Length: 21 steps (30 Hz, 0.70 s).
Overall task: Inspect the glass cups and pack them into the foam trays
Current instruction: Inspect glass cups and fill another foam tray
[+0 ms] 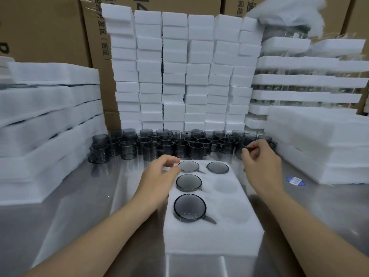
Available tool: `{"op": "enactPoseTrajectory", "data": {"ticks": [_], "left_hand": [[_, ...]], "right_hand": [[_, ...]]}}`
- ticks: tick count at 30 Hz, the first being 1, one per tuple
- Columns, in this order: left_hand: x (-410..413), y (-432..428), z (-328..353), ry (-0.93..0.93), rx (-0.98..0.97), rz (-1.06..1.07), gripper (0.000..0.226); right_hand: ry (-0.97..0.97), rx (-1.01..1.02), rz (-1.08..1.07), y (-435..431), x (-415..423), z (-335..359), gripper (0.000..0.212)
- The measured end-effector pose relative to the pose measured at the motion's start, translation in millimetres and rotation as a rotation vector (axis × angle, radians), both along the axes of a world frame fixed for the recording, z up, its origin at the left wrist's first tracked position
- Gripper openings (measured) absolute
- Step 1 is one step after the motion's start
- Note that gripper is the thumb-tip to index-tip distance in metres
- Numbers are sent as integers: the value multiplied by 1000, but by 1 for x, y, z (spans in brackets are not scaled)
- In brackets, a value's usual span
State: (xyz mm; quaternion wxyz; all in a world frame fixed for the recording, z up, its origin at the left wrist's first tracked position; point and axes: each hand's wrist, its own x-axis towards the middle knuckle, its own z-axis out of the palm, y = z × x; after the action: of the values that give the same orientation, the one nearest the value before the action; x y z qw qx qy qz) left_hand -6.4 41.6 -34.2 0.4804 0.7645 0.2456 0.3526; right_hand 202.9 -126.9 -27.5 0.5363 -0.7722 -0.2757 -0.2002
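Partly, right hand [259,164] hides rear glass cups [179,144].

Two bare arms come up from the bottom of the picture. No sleeves cover them as far as the picture shows. The left hand [159,172] and the right hand [259,162] wear no gloves. No rings, watch or bands show on the fingers or wrists. The fingernails that show are short and plain
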Motion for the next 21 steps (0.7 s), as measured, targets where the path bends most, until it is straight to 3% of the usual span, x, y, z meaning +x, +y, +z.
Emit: {"op": "enactPoseTrajectory", "data": {"ticks": [9,16,21], "left_hand": [[-1,2,-2,-55,115,12,18],[0,-2,2,-237,178,-63,52],[-4,-9,8,-413,220,-43,49]], "right_hand": [[-225,48,216,14,-42,44,11],[-530,-270,469,24,-104,51,8],[-604,-330,553,26,-113,48,16]]}}
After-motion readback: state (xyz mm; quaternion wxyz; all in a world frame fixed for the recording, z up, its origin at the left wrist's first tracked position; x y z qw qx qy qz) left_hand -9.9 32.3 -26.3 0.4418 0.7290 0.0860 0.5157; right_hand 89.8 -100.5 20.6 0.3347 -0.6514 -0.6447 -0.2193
